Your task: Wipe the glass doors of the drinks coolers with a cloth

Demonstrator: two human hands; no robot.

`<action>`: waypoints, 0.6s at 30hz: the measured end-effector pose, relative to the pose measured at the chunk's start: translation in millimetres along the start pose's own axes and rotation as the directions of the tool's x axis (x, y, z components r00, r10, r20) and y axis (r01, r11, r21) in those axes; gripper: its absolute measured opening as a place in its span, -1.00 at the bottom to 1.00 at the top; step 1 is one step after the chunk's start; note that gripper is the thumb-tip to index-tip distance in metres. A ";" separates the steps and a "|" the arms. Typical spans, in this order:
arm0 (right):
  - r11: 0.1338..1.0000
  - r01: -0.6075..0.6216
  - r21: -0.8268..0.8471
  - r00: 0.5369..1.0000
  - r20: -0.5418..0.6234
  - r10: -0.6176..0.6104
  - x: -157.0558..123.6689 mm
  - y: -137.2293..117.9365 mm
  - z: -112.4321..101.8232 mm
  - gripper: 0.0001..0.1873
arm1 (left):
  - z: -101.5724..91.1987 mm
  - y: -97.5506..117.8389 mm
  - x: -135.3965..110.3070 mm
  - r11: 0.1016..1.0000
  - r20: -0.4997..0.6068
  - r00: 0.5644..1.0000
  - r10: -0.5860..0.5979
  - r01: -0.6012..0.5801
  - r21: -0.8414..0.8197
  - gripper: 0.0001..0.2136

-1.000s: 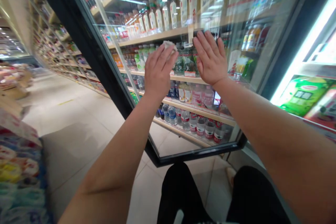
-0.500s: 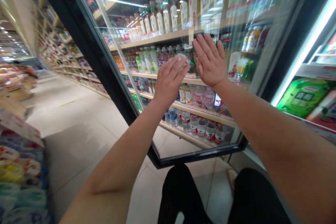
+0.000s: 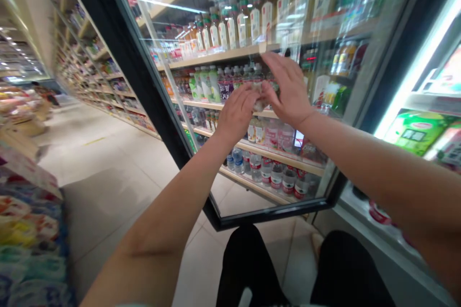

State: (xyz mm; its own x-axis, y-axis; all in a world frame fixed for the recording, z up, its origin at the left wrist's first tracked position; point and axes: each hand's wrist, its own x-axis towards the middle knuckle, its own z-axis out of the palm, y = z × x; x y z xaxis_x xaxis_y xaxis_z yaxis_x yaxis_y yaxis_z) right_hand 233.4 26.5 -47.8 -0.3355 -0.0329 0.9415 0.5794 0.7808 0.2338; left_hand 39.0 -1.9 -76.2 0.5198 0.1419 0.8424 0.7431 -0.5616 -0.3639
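A swung-out glass door [image 3: 230, 187] with a black frame stands in front of me, with both hands up near its pane. My left hand [image 3: 236, 111] is closed on a small crumpled whitish tissue [image 3: 260, 104], partly hidden by the fingers. Close beside it on the right is my right hand [image 3: 290, 87], its fingers stretched out and its thumb apart, reaching to the tissue. Whether the thumb presses on the tissue or only meets it, I cannot tell. Rows of bottles [image 3: 230, 26] show in the glass behind the hands.
The cooler's lit interior, with a green package [image 3: 414, 129], lies to the right. Stacked packaged goods [image 3: 32, 240] stand at lower left. Long shelves [image 3: 104, 76] run along the aisle, over a pale tiled floor [image 3: 115, 153]. My knees [image 3: 248, 264] are just below the door.
My right hand has tilted and come down-left from lying spread near the glass, its thumb now meeting the tissue. My left hand has shifted slightly right and down.
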 end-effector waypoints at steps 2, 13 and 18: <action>0.990 0.123 0.063 0.985 0.114 -0.130 5.6 -13.8 -1.1 -0.43 | 0.0 -1.2 -4.6 0.997 -0.020 0.999 -0.046 0.047 0.065 -0.77; 0.965 0.169 0.199 0.949 0.231 -0.214 0.7 -40.5 30.4 -0.33 | -33.7 -35.2 -16.5 0.996 -0.121 0.989 -0.085 0.088 0.023 -0.67; 0.969 0.216 0.125 0.932 0.271 -0.242 -6.4 -27.3 25.8 -0.36 | -66.4 -60.0 -19.3 0.999 0.068 0.998 -0.020 0.018 0.032 -0.67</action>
State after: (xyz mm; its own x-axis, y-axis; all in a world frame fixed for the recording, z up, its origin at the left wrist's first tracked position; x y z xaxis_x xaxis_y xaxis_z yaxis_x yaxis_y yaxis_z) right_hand 200.6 21.5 -66.5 -0.6544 -0.0505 0.7545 0.3963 0.8268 0.3991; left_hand -43.6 -25.1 -44.2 0.5324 0.2077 0.8206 0.7653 -0.5323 -0.3618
